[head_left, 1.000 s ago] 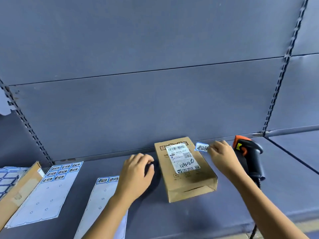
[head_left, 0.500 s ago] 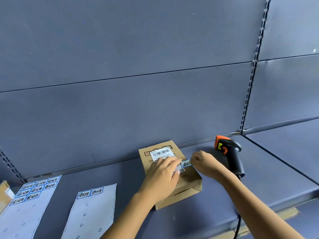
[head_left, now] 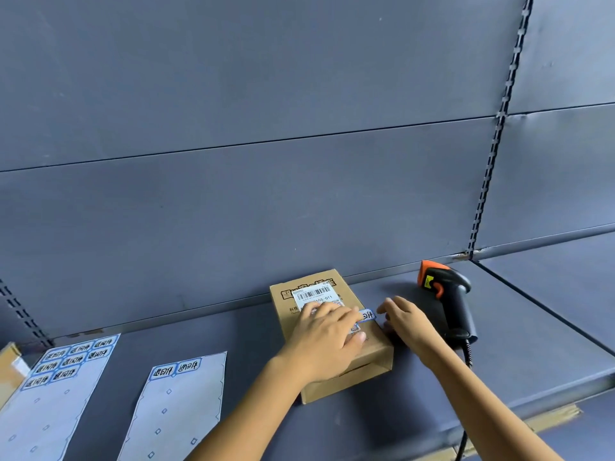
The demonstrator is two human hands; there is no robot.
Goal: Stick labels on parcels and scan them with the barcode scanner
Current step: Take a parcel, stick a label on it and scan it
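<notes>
My left hand [head_left: 327, 341] lies flat on top of the brown cardboard parcel [head_left: 352, 382], fingers straight and close together, pressing down over the lower half of its white printed shipping label [head_left: 314, 292]. Only the barcode strip and a line of digits show beyond my knuckles; the rest of that print is under my palm. At the parcel's right edge a small blue-bordered sticker label [head_left: 367, 316] sticks out from beneath my left fingertips, partly covered, so I can read only part of its dark characters and cannot say how much of it is stuck down. My right hand [head_left: 404, 319] is just to the right of the parcel, fingers loosely extended and slightly spread, holding nothing; its tips are right beside the small label, but whether they touch it I cannot tell. The parcel itself lies flat on the grey-blue metal shelf [head_left: 233, 344], close to the back panel. Right of the parcel, past my right hand, the black barcode scanner with the orange head [head_left: 446, 294] lies on the shelf, its coiled cable running off the front edge and out of view. Left of the parcel lies a pale backing sheet with two blue stickers [head_left: 179, 410], and further left a second sheet with more stickers [head_left: 53, 394], both cut off by the lower edge. At the far left a corner of another cardboard box [head_left: 8, 364] just shows.
</notes>
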